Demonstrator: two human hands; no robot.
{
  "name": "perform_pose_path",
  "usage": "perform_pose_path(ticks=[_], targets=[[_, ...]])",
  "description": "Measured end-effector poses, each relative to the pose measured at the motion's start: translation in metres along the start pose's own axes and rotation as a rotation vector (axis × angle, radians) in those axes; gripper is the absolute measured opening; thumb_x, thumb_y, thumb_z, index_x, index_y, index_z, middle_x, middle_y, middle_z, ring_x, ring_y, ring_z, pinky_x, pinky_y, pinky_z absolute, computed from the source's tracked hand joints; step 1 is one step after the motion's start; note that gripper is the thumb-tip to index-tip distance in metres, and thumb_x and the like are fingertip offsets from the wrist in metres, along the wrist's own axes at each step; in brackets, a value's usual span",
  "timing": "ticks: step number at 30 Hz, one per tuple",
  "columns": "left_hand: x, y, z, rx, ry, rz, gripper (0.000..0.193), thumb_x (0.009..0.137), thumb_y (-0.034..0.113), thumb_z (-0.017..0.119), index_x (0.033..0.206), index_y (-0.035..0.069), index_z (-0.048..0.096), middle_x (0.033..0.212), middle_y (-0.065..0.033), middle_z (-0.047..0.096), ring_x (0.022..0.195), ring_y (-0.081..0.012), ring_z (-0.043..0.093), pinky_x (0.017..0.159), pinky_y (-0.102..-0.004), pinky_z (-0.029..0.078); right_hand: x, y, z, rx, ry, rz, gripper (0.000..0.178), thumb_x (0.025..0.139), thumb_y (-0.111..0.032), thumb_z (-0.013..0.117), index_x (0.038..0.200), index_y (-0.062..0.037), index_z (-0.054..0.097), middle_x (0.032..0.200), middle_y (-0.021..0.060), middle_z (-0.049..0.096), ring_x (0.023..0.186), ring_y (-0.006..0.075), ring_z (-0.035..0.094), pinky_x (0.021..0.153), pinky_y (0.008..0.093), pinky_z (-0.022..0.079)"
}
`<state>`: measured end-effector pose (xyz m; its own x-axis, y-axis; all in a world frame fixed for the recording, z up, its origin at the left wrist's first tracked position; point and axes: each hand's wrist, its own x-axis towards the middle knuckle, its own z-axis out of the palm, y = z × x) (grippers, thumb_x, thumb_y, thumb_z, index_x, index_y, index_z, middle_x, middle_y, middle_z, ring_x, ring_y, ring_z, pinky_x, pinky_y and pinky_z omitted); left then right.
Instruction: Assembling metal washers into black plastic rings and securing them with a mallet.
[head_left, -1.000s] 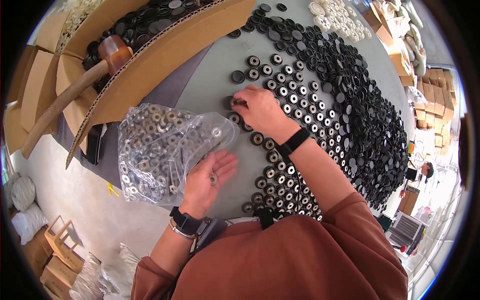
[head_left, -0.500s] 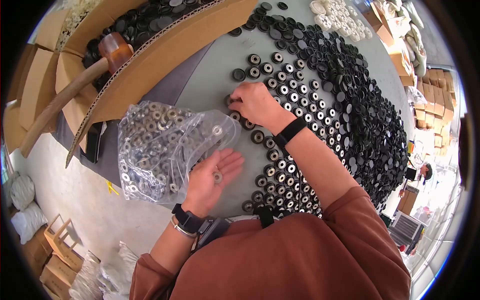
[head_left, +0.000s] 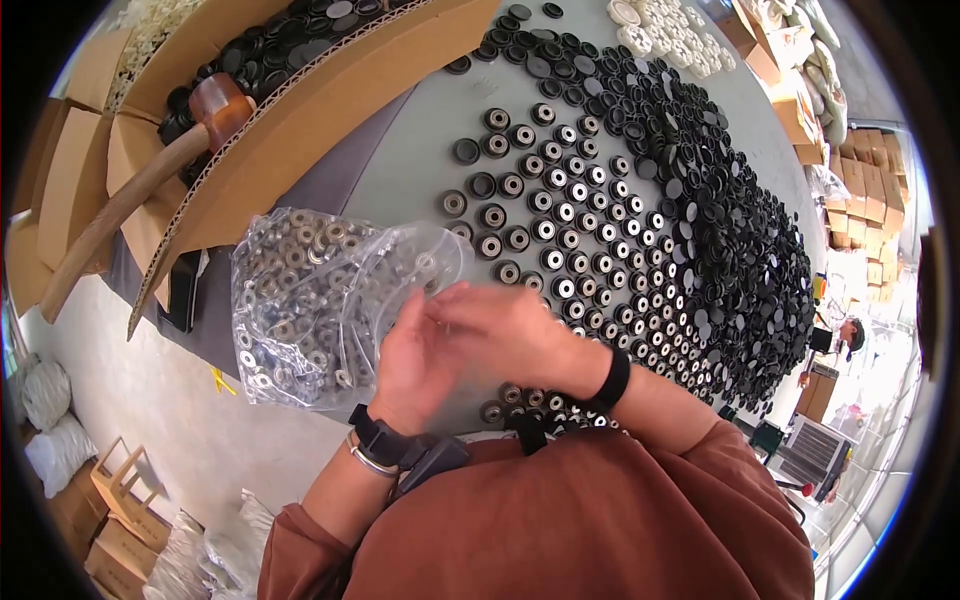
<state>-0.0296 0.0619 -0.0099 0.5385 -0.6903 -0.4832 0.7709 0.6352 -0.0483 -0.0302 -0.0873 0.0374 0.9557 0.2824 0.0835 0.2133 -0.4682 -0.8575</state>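
Observation:
My left hand (head_left: 405, 370) is beside the open end of a clear plastic bag (head_left: 300, 300) of metal ring bearings. Its palm and most of its fingers are hidden behind my right hand (head_left: 515, 335). The right hand, smeared by motion, is over the left palm; its fingertips and anything in them cannot be made out. Beyond it on the grey-green table (head_left: 420, 150) stand rows of black round caps with a metal bearing (head_left: 497, 145) seated in each. A few black caps, such as one cap (head_left: 466, 151), hold no bearing.
A large pile of black caps (head_left: 750, 250) covers the table's right side. White plastic parts (head_left: 675, 40) lie at the far end. At the left, a cardboard box (head_left: 330, 80) holds more black caps and a wooden-handled mallet (head_left: 130, 200). A dark phone-like object (head_left: 180, 290) is below it.
My right hand has come back from the row's near-left edge to my left palm. A bearing sits in the cap it was at. The left palm, open with a bearing before, is now covered.

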Motion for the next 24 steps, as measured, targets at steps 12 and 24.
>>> perform_pose_path(ticks=[12, 24], targets=[[-0.014, -0.020, 0.016, 0.389, 0.088, -0.170, 0.044, 0.098, 0.031, 0.036, 0.120, -0.005, 0.047, 0.114, -0.0178, 0.054, 0.108, -0.0275, 0.054, 0.096, -0.0396, 0.043, 0.067, 0.091, -0.046, -0.423, 0.117, 0.244, 0.028, 0.070, -0.005, 0.065, 0.098, -0.0008, 0.063, 0.093, 0.0170, 0.062, 0.091, 0.0350, 0.057, 0.080, 0.0414, 0.046], [-0.022, -0.020, 0.021, 0.443, 0.100, -0.145, 0.042, 0.099, 0.029, 0.035, 0.120, -0.006, 0.047, 0.112, -0.0185, 0.056, 0.106, -0.0269, 0.055, 0.095, -0.0393, 0.044, 0.058, 0.090, -0.040, -0.699, 0.084, 0.024, 0.021, 0.073, -0.013, 0.065, 0.092, -0.0027, 0.063, 0.088, 0.0101, 0.056, 0.091, 0.0297, 0.053, 0.076, 0.0393, 0.045]])
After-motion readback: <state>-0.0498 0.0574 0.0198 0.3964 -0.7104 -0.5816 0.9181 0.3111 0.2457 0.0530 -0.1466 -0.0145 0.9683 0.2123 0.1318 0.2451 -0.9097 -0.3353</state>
